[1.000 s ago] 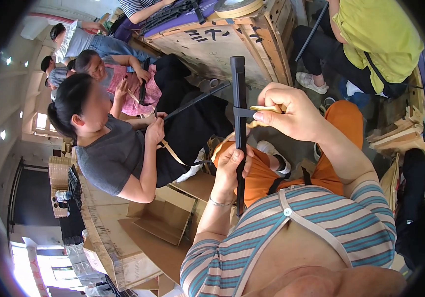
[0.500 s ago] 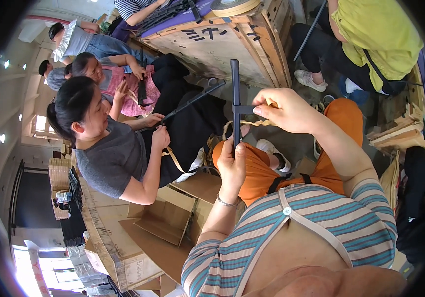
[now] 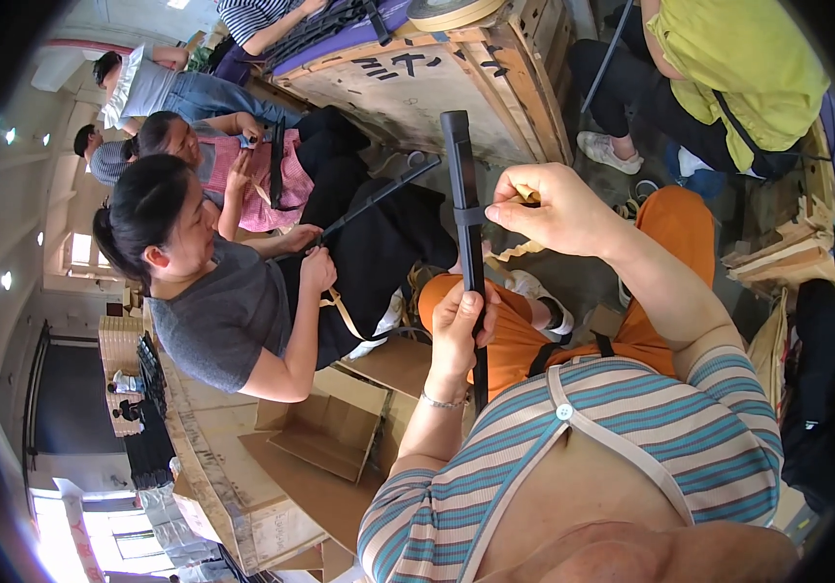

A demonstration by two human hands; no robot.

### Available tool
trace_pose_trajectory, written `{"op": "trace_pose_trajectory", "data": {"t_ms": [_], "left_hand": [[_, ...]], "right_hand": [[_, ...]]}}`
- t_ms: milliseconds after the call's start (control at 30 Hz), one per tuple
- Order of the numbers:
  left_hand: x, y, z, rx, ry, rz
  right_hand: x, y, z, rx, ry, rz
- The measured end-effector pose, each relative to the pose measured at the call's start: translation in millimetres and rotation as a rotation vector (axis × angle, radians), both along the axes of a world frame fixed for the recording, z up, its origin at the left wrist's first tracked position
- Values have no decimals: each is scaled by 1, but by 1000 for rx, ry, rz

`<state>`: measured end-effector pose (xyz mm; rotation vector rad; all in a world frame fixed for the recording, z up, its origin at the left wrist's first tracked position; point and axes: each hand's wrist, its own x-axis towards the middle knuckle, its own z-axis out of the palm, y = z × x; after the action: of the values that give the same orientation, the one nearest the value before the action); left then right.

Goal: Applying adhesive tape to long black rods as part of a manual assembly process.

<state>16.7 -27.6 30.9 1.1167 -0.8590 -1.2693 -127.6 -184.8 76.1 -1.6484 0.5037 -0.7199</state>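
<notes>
One slender, straight black bar [image 3: 461, 167], judged light and stiff, is best held at its near half, enclosed by the left hand [image 3: 459, 321], the right hand [image 3: 556, 211] clasping a thin yellow strip [image 3: 528, 193].

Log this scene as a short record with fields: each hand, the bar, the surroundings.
Left hand: the left hand grips a long slim black bar below its midpoint.
Right hand: the right hand pinches a thin tan strip, fingertips close to the band.
Bar: roughly upright in the picture, with a narrow dark grey band across it.
Left side: a person in a grey short-sleeved top holds another black bar.
Lower left: an open brown cardboard box.
</notes>
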Motion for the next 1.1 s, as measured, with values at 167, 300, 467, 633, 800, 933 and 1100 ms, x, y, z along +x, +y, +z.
{"op": "trace_pose_trajectory", "data": {"t_ms": [167, 300, 467, 633, 800, 933, 1100], "left_hand": [[-1, -2, -4, -23, -63, 24], [-5, -5, -4, -41, -166, 67], [-8, -5, -4, -13, -191, 101], [-14, -6, -8, -12, -207, 138], [-9, -4, -11, -27, -72, 75], [-12, -1, 1, -118, 67, -77], [3, -6, -1, -93, 348, -156]], "right_hand": [[1, -2, 1, 12, 5, -4], [11, -5, -16, -73, -135, -79], [11, -1, -14, 80, -221, -31], [21, 7, -15, 54, -173, -148], [34, 14, -14, 182, -204, -217], [42, 11, -38, 500, -116, -73], [31, 3, -21, 578, -304, -46]]}}
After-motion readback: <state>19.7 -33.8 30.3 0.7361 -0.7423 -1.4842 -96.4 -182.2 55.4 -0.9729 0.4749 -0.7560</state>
